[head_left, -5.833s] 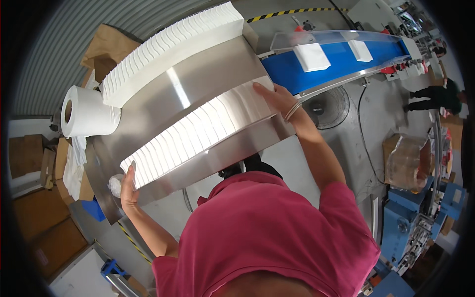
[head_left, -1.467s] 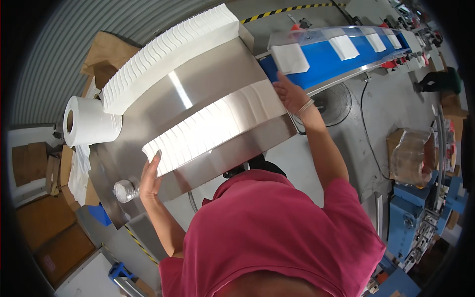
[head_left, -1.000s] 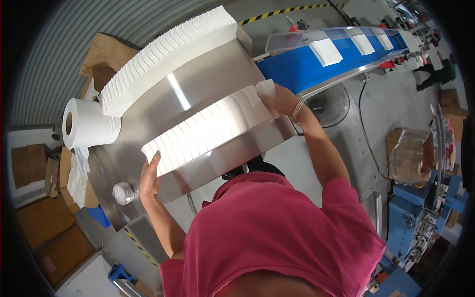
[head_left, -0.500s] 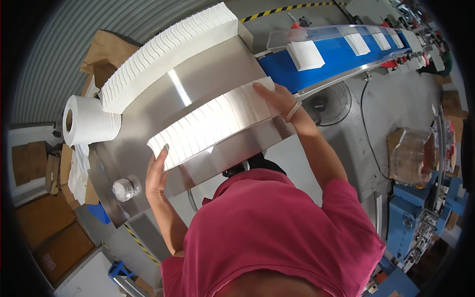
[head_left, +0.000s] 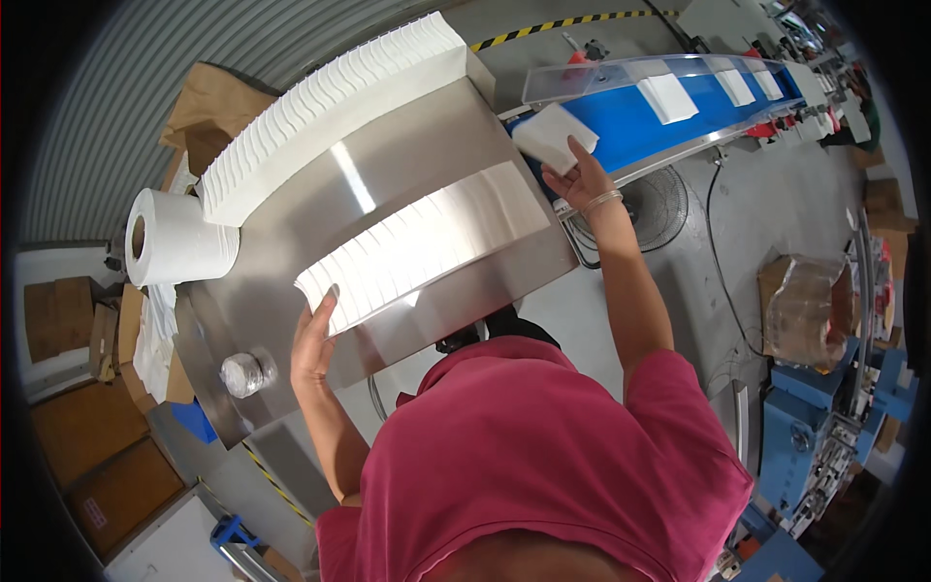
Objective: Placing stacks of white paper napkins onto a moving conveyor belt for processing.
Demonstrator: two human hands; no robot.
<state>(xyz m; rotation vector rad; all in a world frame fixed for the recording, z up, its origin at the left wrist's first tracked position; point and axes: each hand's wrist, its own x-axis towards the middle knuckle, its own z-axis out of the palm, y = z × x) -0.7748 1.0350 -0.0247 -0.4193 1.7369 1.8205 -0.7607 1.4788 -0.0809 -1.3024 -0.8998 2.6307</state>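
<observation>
Pack (head_left: 553, 139) — white, folded, a little blurred — at the near end of the blue belt (head_left: 621, 124), partly overlapping it. Head view: the pack lies up and to the left of the right hand (head_left: 582, 181), which is far nearer to it than the left. Its longer side slants from upper left to lower right, roughly across the line of the row (head_left: 417, 247), whose own long axis climbs from lower left to upper right. The row's right end points toward the pack; the two are near but apart.

Right hand: pinched narrow on the pack's near right corner, a finger over the top, others low at the edge; the palm is bare. Whether the pack rests on the belt or is clear of it, one cannot tell.

Left hand (head_left: 312, 341): at the row's left end, thumb over the front edge, fingers behind the end face. Contact plain; how firmly it closes cannot be told. The row stands on the steel table (head_left: 291, 242).

Around: three more packs spaced along the belt, far row (head_left: 339, 112) at the table's back edge, paper roll (head_left: 199, 238) beside it.
</observation>
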